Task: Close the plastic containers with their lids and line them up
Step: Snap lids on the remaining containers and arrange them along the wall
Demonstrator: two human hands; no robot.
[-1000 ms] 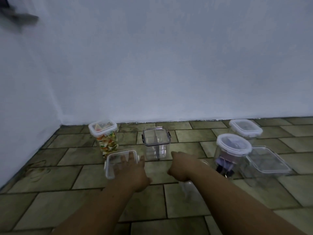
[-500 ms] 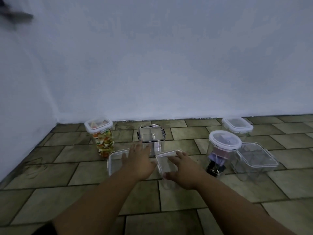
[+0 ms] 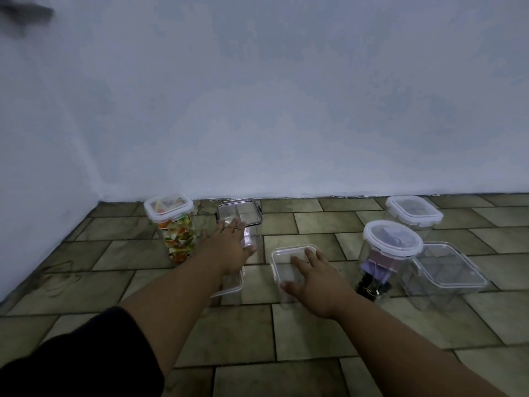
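Hands and containers on the tiled floor [image 3: 315, 333]. My right hand [image 3: 315, 279] lies flat, fingers straight and slightly spread, on the top of the small clear container [image 3: 289, 255], which stands directly beneath its fingers; whether a lid is pressed home there I cannot tell. My left hand [image 3: 229, 247] is extended with fingers spread and holds nothing; its fingertips overlap the dark-latched container [image 3: 243, 210] just beyond it, but whether they touch it I cannot tell. Beneath the left wrist, partly hidden by my forearm, stands another clear box [image 3: 230, 286]. To the left of the left hand, just beside it, the tall container [image 3: 176, 227] stands upright, filled with coloured pieces and capped with a white-rimmed lid. To the right of the right hand, apart from it, stands the round-lidded jar [image 3: 389, 247] with purple and dark contents; beside that, farther right, sits the low wide box [image 3: 449, 267] under a clear lid. Beyond the jar, near the wall [image 3: 286, 110], is the square white-lidded container [image 3: 413, 212]. A dark sleeve [image 3: 86, 353] covers my left upper arm.
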